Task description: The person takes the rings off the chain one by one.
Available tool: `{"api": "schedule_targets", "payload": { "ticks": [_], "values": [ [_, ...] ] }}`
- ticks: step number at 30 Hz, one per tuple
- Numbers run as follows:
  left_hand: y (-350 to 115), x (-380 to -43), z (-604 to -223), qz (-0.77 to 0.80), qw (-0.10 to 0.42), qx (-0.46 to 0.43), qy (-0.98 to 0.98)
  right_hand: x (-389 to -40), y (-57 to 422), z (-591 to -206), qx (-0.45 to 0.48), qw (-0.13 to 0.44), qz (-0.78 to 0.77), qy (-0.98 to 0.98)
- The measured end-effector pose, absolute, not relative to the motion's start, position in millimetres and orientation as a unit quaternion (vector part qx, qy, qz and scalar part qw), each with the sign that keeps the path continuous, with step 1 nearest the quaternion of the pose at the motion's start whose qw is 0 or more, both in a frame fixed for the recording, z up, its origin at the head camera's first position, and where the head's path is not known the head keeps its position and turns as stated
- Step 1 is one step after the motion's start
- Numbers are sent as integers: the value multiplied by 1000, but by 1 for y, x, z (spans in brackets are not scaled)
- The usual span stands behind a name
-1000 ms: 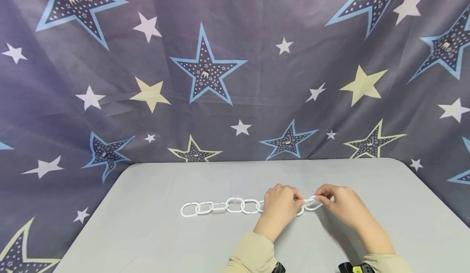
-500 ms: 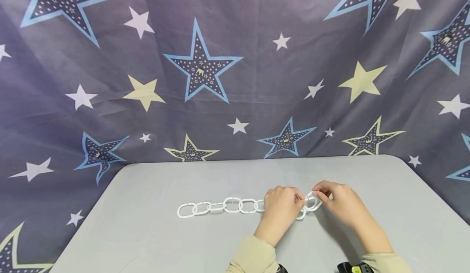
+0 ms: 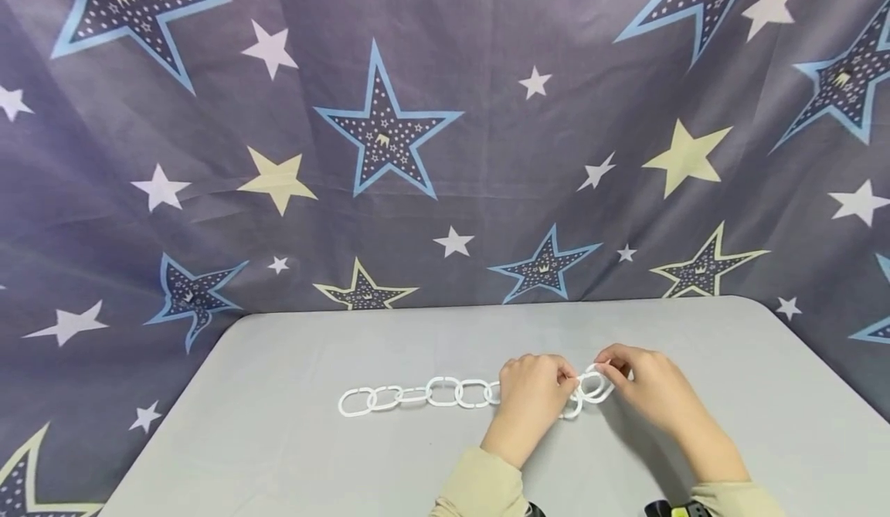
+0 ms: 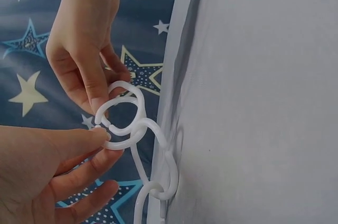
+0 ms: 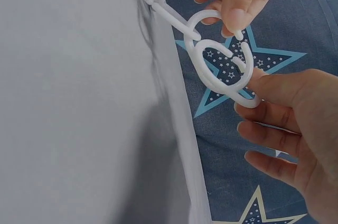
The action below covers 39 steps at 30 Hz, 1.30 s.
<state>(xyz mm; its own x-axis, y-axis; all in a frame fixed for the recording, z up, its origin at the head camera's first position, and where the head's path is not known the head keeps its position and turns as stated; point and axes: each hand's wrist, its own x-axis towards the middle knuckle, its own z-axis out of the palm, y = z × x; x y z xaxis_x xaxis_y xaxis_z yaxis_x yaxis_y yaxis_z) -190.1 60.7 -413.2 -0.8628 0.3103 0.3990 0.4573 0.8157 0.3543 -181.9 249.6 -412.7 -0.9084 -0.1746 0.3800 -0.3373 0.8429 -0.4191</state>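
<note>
A chain of white plastic oval links (image 3: 443, 405) lies along the table to the left of my hands. With thumb and fingertips my left hand (image 3: 531, 391) pinches the link at the chain's right end (image 5: 205, 16), close to its split. My right hand (image 3: 647, 382) pinches another white split link (image 5: 211, 43) between thumb and index finger, its other fingers bent loosely. The two links cross each other between the hands, their gaps showing in the right wrist view. In the head view, my left hand hides part of the chain.
Both hands work over a light grey cloth-covered table (image 3: 292, 455). A dark curtain with printed stars (image 3: 487, 154) hangs behind its far edge. My right forearm casts a shadow on the cloth.
The right hand rises slightly and tilts its link from lying flatter to standing more upright against the end link. The left hand keeps its grip; the camera view shifts slightly.
</note>
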Motion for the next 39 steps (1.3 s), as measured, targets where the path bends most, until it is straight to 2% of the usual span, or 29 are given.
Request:
{"api": "schedule_targets", "payload": {
  "ticks": [16, 39],
  "values": [
    [56, -193, -411, -211, 176, -216, -937, -183, 248, -410, 148, 205, 234, -939],
    [50, -206, -418, -256, 161, -240, -922, -185, 247, -416, 147, 217, 218, -940]
  ]
}}
